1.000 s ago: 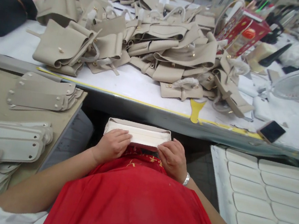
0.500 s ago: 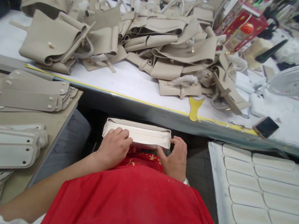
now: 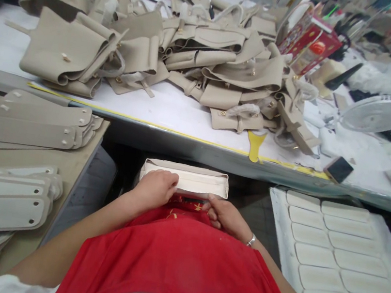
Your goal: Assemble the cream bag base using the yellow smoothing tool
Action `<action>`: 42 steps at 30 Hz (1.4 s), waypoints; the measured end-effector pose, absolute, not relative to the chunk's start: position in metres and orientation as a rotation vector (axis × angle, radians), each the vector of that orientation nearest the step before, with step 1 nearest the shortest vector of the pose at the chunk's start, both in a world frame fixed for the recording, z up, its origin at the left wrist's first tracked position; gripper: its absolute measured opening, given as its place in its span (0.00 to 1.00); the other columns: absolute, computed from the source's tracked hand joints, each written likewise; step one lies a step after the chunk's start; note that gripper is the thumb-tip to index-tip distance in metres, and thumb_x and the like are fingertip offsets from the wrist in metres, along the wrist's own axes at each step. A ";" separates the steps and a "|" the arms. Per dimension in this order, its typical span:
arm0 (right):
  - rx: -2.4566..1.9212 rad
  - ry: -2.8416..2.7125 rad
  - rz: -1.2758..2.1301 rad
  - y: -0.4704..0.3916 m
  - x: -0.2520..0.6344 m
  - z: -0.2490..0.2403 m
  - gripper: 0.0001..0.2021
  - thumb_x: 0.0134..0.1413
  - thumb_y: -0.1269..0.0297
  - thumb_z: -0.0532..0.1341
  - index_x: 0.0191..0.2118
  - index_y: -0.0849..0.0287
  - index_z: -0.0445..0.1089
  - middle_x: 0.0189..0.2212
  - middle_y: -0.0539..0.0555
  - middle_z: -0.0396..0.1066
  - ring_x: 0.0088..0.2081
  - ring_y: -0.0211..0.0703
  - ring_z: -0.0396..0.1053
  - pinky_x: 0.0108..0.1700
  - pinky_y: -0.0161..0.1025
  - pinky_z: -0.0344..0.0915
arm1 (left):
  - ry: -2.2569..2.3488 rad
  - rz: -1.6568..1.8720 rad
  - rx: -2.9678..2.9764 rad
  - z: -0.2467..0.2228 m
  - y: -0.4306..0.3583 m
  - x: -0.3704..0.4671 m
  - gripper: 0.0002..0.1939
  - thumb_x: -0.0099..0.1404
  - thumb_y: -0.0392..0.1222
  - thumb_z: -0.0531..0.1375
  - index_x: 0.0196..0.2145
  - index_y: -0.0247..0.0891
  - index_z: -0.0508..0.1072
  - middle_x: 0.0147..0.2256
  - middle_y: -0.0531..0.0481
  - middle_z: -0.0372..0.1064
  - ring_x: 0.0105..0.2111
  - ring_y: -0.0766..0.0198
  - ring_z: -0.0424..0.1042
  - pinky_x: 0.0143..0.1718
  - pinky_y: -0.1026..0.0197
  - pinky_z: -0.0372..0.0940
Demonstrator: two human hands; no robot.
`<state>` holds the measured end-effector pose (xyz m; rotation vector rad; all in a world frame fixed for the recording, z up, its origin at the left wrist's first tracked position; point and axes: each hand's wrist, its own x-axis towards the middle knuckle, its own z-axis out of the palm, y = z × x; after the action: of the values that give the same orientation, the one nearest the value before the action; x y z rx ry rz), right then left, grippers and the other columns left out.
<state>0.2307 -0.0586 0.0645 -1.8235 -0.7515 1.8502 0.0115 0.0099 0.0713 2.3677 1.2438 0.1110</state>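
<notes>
A long, shallow beige bag piece (image 3: 203, 183) with raised edges and a cream inside faces up in front of my lap. My left hand (image 3: 157, 188) is closed over its left part, the fingers curled on the near edge. At the near right edge, my right hand (image 3: 226, 216) pinches the rim between thumb and finger, the other fingers curled below. The underside of the piece is hidden. A red apron (image 3: 182, 257) covers my lap just below both hands.
Beige bag bodies (image 3: 226, 60) lie heaped on the white table (image 3: 131, 105) ahead. A yellow scraper (image 3: 255, 145) and a phone (image 3: 339, 169) rest near its edge. Strap-like panels (image 3: 32, 132) stack on the left; a board (image 3: 281, 213) of cream pieces stands right.
My right hand has moved from the right end of the piece to its near edge, its fingers now curled under. The left hand has shifted slightly along the piece.
</notes>
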 end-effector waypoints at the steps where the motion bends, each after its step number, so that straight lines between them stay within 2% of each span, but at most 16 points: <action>1: -1.796 -0.690 1.862 -0.057 0.228 0.065 0.22 0.52 0.46 0.54 0.25 0.63 0.66 0.10 0.42 0.52 0.10 0.27 0.47 0.14 0.29 0.40 | 1.241 0.107 2.368 0.071 0.011 0.012 0.06 0.60 0.39 0.53 0.28 0.39 0.68 0.28 0.47 0.70 0.31 0.58 0.69 0.32 0.60 0.60; 3: -1.772 -0.619 1.863 -0.055 0.222 0.064 0.21 0.53 0.48 0.54 0.26 0.63 0.67 0.10 0.42 0.53 0.10 0.27 0.47 0.14 0.29 0.41 | 1.247 0.097 2.362 0.071 0.013 0.012 0.05 0.59 0.39 0.54 0.28 0.39 0.69 0.29 0.47 0.70 0.31 0.58 0.69 0.31 0.60 0.60; 10: -1.714 -0.511 1.732 -0.055 0.197 0.050 0.21 0.51 0.48 0.57 0.29 0.65 0.69 0.17 0.50 0.67 0.13 0.28 0.56 0.16 0.29 0.50 | 1.202 0.077 2.360 0.071 0.021 0.009 0.07 0.58 0.37 0.52 0.26 0.39 0.69 0.28 0.47 0.71 0.30 0.58 0.69 0.30 0.59 0.60; 16: -1.742 -0.531 1.680 -0.055 0.177 0.046 0.22 0.49 0.46 0.58 0.29 0.65 0.70 0.19 0.53 0.70 0.15 0.31 0.59 0.18 0.30 0.54 | 1.190 0.076 2.363 0.070 0.023 0.008 0.09 0.59 0.37 0.51 0.26 0.38 0.69 0.28 0.45 0.71 0.30 0.57 0.69 0.29 0.58 0.60; 20: -1.861 -0.613 1.640 -0.049 0.164 0.046 0.22 0.52 0.47 0.55 0.28 0.65 0.70 0.18 0.54 0.70 0.16 0.33 0.62 0.20 0.31 0.57 | 1.196 0.062 2.357 0.071 0.023 0.007 0.09 0.60 0.37 0.51 0.26 0.38 0.69 0.28 0.44 0.71 0.30 0.55 0.70 0.29 0.57 0.61; 24: -1.898 -0.785 1.657 -0.042 0.154 0.051 0.22 0.54 0.48 0.53 0.27 0.64 0.71 0.18 0.55 0.71 0.19 0.37 0.65 0.23 0.33 0.60 | 1.196 0.038 2.342 0.076 0.025 0.007 0.09 0.59 0.36 0.52 0.27 0.37 0.70 0.29 0.42 0.71 0.31 0.53 0.70 0.30 0.56 0.62; 27: -1.860 -0.995 1.673 -0.036 0.148 0.056 0.23 0.54 0.47 0.53 0.25 0.61 0.72 0.19 0.55 0.72 0.22 0.40 0.68 0.27 0.35 0.63 | 1.179 0.025 2.356 0.077 0.027 0.006 0.08 0.59 0.39 0.53 0.27 0.36 0.71 0.29 0.41 0.71 0.32 0.52 0.71 0.31 0.55 0.62; 30: -1.817 -1.141 1.661 -0.032 0.142 0.059 0.22 0.54 0.49 0.52 0.23 0.59 0.72 0.20 0.54 0.72 0.24 0.41 0.69 0.27 0.35 0.63 | 1.168 0.020 2.347 0.076 0.028 0.004 0.08 0.59 0.40 0.53 0.27 0.36 0.70 0.29 0.43 0.71 0.31 0.53 0.70 0.31 0.56 0.62; 33: -1.740 -1.222 1.691 -0.030 0.136 0.057 0.17 0.52 0.51 0.56 0.26 0.59 0.73 0.20 0.53 0.72 0.22 0.40 0.67 0.26 0.35 0.62 | 1.184 0.068 2.347 0.073 0.024 -0.003 0.06 0.60 0.40 0.54 0.31 0.37 0.70 0.30 0.45 0.70 0.32 0.55 0.69 0.31 0.57 0.61; 36: -1.743 -0.958 1.796 -0.031 0.128 0.048 0.21 0.55 0.50 0.52 0.27 0.62 0.72 0.19 0.55 0.71 0.19 0.37 0.65 0.22 0.34 0.60 | 1.273 0.167 2.436 0.072 0.017 -0.020 0.06 0.60 0.41 0.56 0.34 0.37 0.69 0.33 0.44 0.68 0.36 0.55 0.66 0.34 0.56 0.60; 39: -1.757 -0.626 1.850 -0.032 0.119 0.038 0.22 0.57 0.51 0.50 0.25 0.64 0.69 0.17 0.55 0.69 0.16 0.35 0.63 0.20 0.32 0.58 | 1.372 0.215 2.485 0.071 0.013 -0.044 0.08 0.60 0.45 0.57 0.29 0.37 0.70 0.34 0.45 0.65 0.37 0.56 0.63 0.35 0.55 0.59; 42: -1.731 -0.549 1.867 -0.031 0.110 0.035 0.22 0.58 0.52 0.51 0.24 0.64 0.68 0.16 0.55 0.69 0.15 0.33 0.61 0.19 0.30 0.56 | 1.404 0.287 2.486 0.068 0.012 -0.064 0.10 0.61 0.44 0.55 0.27 0.38 0.71 0.38 0.45 0.65 0.39 0.56 0.62 0.35 0.55 0.59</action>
<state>0.1099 -0.0312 0.0349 -1.7313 -0.5486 1.8668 -0.0637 0.0118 0.0684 2.4857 1.4044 0.2873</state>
